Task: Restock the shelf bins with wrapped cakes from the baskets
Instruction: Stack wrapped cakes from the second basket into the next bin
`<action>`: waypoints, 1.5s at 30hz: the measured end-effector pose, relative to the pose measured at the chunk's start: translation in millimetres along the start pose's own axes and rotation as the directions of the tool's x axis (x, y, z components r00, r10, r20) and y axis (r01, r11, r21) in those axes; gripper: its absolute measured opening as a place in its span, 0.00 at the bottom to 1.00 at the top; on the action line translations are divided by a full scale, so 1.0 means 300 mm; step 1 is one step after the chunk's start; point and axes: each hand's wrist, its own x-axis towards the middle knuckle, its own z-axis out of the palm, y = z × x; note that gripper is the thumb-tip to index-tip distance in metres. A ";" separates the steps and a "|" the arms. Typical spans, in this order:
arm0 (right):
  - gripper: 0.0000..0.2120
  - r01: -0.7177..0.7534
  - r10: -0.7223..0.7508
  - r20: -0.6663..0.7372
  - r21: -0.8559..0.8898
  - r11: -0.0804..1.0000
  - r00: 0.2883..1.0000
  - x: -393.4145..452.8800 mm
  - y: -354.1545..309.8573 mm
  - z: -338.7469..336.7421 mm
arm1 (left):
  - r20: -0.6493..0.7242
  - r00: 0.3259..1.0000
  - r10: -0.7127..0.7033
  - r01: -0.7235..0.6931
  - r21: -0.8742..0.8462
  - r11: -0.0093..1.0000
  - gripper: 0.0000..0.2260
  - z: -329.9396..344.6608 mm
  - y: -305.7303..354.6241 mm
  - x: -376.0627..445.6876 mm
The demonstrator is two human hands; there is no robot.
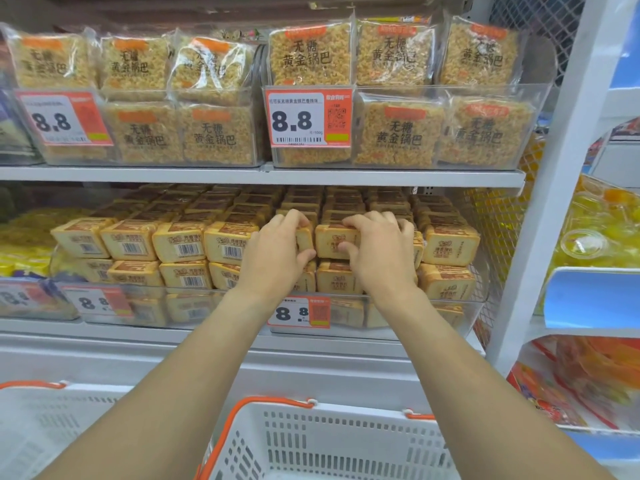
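At the bin [479, 308] front, both hands, left hand [277, 252] and right hand [377, 254], clamp curled fingers on adjacent cakes [334, 239], apparently squaring the row.

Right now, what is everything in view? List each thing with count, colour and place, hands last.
wrapped cakes: dozens, tan, stacked in rows in the lower shelf bins
crispy rice packs: about twelve, golden, clear wrap, upper shelf bins
price tags: four, white and orange, on bin fronts
baskets: two, white with orange handles, below the shelf
side rack snacks: many, yellow and orange, right
left hand: on front-row cakes, fingers curled over one
right hand: gripping a front-row cake
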 end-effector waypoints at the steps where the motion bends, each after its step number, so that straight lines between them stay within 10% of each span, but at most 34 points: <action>1: 0.18 -0.002 0.001 -0.032 -0.021 1.000 0.999 -0.008 -0.004 0.014 | -0.016 1.000 -0.011 0.011 0.006 1.000 0.19 0.003 0.000 -0.003; 11: 0.20 -0.014 0.013 -0.032 -0.040 0.999 0.999 -0.031 -0.031 0.009 | -0.157 0.987 -0.040 0.031 -0.059 0.998 0.19 0.052 0.011 -0.040; 18: 0.08 0.248 -0.221 -0.293 0.057 0.967 0.930 -0.065 -0.025 0.001 | 0.162 0.987 -0.005 -0.012 0.099 0.995 0.12 -0.001 -0.005 -0.027; 26: 0.11 0.084 -0.092 0.190 0.047 0.995 0.978 -0.087 -0.100 -0.004 | 0.107 0.994 0.001 -0.010 0.085 0.996 0.13 -0.005 -0.020 -0.035; 45: 0.12 -0.032 -0.072 0.368 0.269 0.963 0.927 -0.093 -0.051 -0.035 | 0.109 0.990 -0.093 0.075 0.163 0.984 0.05 -0.001 0.011 -0.058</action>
